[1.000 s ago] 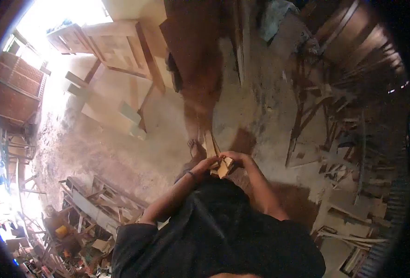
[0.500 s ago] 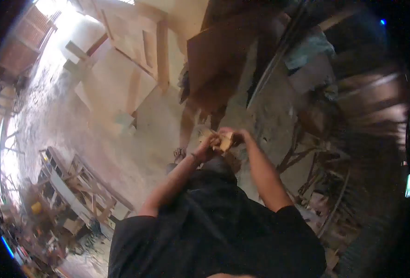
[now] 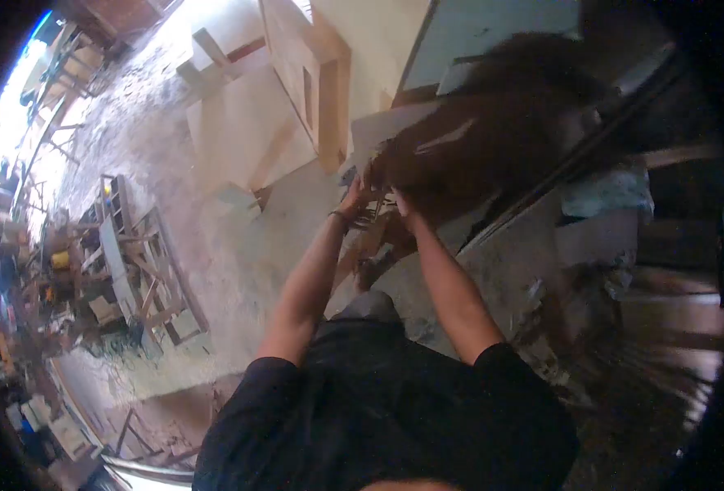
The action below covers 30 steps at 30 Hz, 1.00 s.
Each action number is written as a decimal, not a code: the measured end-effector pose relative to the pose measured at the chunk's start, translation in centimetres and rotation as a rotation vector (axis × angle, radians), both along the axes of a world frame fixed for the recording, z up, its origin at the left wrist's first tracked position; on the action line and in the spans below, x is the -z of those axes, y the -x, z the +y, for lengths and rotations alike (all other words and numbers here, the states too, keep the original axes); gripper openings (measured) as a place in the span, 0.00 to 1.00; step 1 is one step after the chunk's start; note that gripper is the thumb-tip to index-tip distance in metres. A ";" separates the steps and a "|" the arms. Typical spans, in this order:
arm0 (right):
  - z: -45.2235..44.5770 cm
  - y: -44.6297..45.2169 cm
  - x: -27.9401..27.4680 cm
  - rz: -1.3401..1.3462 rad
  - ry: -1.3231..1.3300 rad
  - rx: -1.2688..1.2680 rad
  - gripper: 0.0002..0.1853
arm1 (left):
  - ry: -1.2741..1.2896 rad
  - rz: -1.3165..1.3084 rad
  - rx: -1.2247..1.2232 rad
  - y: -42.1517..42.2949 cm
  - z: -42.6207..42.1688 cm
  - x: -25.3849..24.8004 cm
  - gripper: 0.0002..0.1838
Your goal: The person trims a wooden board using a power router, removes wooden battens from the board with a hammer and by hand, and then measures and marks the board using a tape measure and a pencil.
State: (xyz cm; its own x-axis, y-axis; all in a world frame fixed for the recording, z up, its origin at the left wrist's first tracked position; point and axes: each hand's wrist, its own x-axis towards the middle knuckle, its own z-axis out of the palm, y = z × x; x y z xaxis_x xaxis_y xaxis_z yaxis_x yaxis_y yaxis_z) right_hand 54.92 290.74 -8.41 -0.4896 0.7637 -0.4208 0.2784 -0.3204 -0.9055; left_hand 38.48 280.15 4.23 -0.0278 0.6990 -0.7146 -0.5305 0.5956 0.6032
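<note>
My left hand [image 3: 359, 195] reaches forward, with a band on its wrist. Its fingers look curled at the near edge of a dark brown surface [image 3: 452, 155], but blur hides what they hold. My right hand [image 3: 404, 204] is just beside it, lower along the same dark edge, and its fingers are hidden. Between and below the hands, several thin pale strips or slits show against the dark piece. A bare foot or leg [image 3: 366, 272] appears under the hands.
Pale wooden panels [image 3: 247, 123] and a frame-like wooden piece [image 3: 329, 106] stand ahead to the left. A wooden rack [image 3: 145, 270] and scattered clutter lie at left. A long dark rail [image 3: 558, 184] slants across the right, near a plastic-like sheet [image 3: 607, 194].
Both hands have moved forward from close to my body to the dark brown surface. The yellowish piece seen between them earlier is no longer discernible. My view has turned to the right.
</note>
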 end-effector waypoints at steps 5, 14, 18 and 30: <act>1.0 1.2 -4.8 -0.122 0.318 -0.083 0.37 | 0.099 0.065 -0.008 1.9 1.4 2.2 0.61; -3.5 -5.0 -0.9 -0.090 0.355 -0.030 0.30 | -0.141 0.623 -0.240 3.8 -0.6 12.3 0.46; -11.0 -16.3 6.4 -0.393 0.360 -0.230 0.26 | -0.144 0.948 -0.106 4.6 -1.7 12.2 0.36; -24.1 -27.3 8.0 -0.697 0.518 -0.622 0.14 | 0.029 0.819 0.092 3.2 -24.4 11.4 0.30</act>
State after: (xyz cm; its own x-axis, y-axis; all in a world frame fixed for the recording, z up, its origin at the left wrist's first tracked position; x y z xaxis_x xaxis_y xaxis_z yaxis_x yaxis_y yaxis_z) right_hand 82.20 266.64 -16.36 -0.2574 0.1101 -0.9600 0.9293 -0.2441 -0.2772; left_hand 35.30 255.80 -7.19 -0.4917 0.7057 -0.5101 0.1225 0.6361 0.7618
